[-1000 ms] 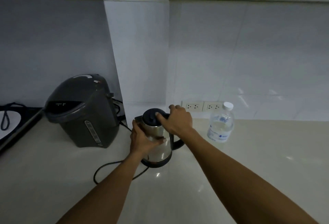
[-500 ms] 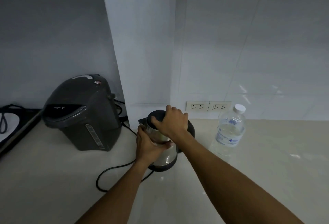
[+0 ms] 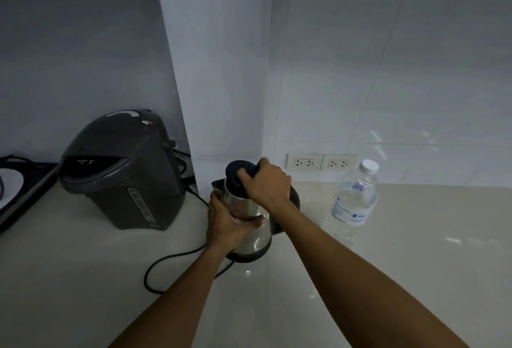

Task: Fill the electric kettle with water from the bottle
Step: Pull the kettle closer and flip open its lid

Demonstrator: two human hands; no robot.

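On the counter [image 3: 415, 278], the left hand [image 3: 225, 223] wraps the steel kettle [image 3: 253, 232] body while the right hand [image 3: 267, 185] fingers pinch its black lid [image 3: 238, 174] (raised, tilted), the capped bottle [image 3: 353, 201] standing near, to the right.

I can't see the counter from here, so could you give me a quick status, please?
Left hand grips kettle body. Right hand on black lid, lid tilted up. Bottle capped, standing right of kettle. Nothing in the way.

One head-worn wide view looks forward and down, close over the counter [image 3: 415, 250], facing the tiled wall [image 3: 360, 70] along its far edge; both forearms reach in from the bottom.
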